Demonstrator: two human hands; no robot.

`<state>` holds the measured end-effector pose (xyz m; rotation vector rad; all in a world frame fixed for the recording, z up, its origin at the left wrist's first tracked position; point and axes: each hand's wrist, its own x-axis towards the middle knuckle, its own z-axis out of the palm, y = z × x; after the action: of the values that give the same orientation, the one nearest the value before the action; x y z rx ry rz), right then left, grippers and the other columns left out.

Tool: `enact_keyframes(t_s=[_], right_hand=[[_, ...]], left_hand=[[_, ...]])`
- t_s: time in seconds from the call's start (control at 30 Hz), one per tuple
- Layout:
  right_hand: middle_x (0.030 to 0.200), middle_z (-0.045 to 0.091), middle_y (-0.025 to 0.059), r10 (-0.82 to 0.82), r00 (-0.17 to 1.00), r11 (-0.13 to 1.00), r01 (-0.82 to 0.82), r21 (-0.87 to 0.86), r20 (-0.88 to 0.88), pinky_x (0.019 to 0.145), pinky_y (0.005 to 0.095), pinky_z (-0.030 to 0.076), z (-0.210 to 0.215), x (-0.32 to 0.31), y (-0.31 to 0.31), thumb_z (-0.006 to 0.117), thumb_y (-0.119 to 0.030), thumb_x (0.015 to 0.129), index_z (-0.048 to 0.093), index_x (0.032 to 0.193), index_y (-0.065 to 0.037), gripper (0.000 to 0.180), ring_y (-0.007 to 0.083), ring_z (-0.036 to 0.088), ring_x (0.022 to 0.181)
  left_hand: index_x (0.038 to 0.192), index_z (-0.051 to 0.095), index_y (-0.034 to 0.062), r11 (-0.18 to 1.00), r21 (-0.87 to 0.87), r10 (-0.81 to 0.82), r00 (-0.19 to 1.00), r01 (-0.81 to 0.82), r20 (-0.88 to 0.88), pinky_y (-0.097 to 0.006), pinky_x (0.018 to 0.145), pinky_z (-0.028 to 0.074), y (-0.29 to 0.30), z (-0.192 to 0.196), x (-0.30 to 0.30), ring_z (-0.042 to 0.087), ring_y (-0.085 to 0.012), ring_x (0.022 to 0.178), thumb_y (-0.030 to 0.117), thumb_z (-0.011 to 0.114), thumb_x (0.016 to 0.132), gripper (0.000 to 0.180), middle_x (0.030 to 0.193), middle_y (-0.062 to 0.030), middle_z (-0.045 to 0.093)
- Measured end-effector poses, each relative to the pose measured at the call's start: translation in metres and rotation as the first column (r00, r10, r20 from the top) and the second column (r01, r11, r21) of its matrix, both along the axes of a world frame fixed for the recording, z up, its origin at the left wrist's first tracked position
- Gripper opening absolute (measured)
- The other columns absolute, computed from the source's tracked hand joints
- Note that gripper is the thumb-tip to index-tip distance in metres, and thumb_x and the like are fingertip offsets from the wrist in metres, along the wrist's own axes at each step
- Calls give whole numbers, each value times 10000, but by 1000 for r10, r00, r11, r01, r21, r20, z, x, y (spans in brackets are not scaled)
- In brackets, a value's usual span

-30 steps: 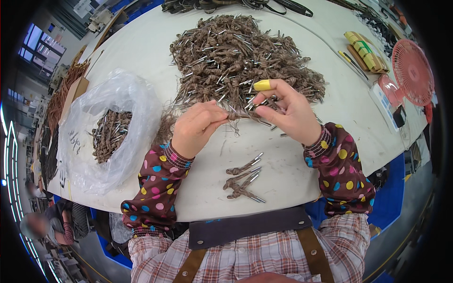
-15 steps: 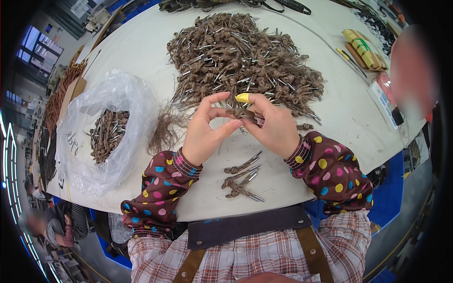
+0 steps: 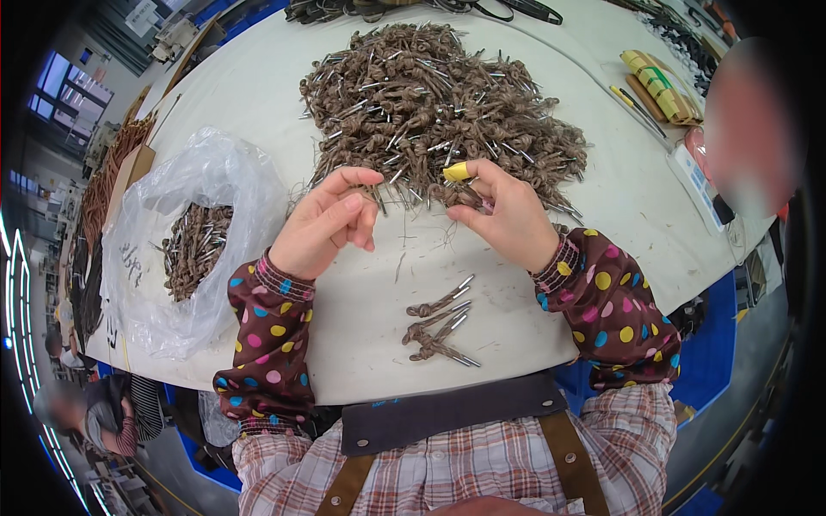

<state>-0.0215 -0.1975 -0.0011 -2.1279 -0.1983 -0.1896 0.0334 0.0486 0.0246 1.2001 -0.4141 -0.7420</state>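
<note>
Before the near edge of the cord heap (image 3: 439, 112), your right hand (image 3: 516, 215) grips knotted brown cords (image 3: 456, 196), long axis unclear; your left hand (image 3: 323, 215), half-open, apparently empty, is apart to their left

At your 12 o'clock lie dark straps (image 3: 379, 10). At your 2 o'clock you have a yellow pack (image 3: 661, 86), a slim yellow-and-black tool (image 3: 634, 107) just beside it; a reddish round shape (image 3: 757, 129), blurred, stands farther right. A blue bin (image 3: 712, 344) sits at 4, a co-worker (image 3: 107, 417) at 8, strip lights (image 3: 19, 318) at 9, a carton (image 3: 133, 176) and window (image 3: 69, 90) toward 10.
</note>
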Motion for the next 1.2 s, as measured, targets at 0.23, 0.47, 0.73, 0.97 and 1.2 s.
enact_keyframes(t_s=[0.23, 0.47, 0.73, 0.97, 1.2], right_hand=[[831, 644, 152, 42, 989, 998, -47, -34, -145, 677, 336, 502, 4, -3, 8, 718, -198, 753, 519, 1104, -58, 427, 299, 642, 783], [807, 637, 156, 43, 985, 999, -46, -16, -165, 659, 353, 497, 11, -5, 14, 718, -202, 754, 499, 1113, -53, 447, 300, 637, 768], [705, 580, 58, 112, 992, 987, -104, 121, -56, 573, 276, 415, -5, -5, 13, 728, -151, 752, 481, 1164, -36, 493, 173, 509, 635], [820, 599, 105, 96, 992, 993, -101, 58, 84, 576, 340, 467, -7, -3, 6, 719, -321, 763, 482, 1110, -15, 520, 224, 600, 643], [795, 535, 47, 117, 920, 933, 27, -358, 375, 495, 331, 460, 8, -9, 11, 640, -345, 814, 489, 919, -72, 328, 225, 592, 604]], left_hand=[[1026, 626, 78, 751, 264, -87, 305, -605, 948, -347, 919, 415, -29, 2, -21, 587, -182, 927, 122, 711, 748, 294, 999, -71, 618], [966, 663, 131, 696, 76, -282, -174, -714, 943, -446, 980, 387, -42, -23, -27, 618, -173, 867, 157, 758, 683, 300, 961, -3, 651], [901, 642, 81, 771, 119, -144, 11, -626, 990, -364, 850, 486, -39, -22, -23, 643, -192, 772, 43, 660, 759, 148, 902, -49, 663], [889, 603, 30, 826, 177, 69, 408, -536, 910, -287, 645, 487, -38, -20, -25, 621, -229, 727, -7, 637, 764, 135, 801, -93, 624], [849, 592, 28, 775, 141, 14, 240, -616, 971, -310, 621, 483, -38, -16, -27, 602, -230, 698, -28, 646, 732, 141, 767, -89, 596]])
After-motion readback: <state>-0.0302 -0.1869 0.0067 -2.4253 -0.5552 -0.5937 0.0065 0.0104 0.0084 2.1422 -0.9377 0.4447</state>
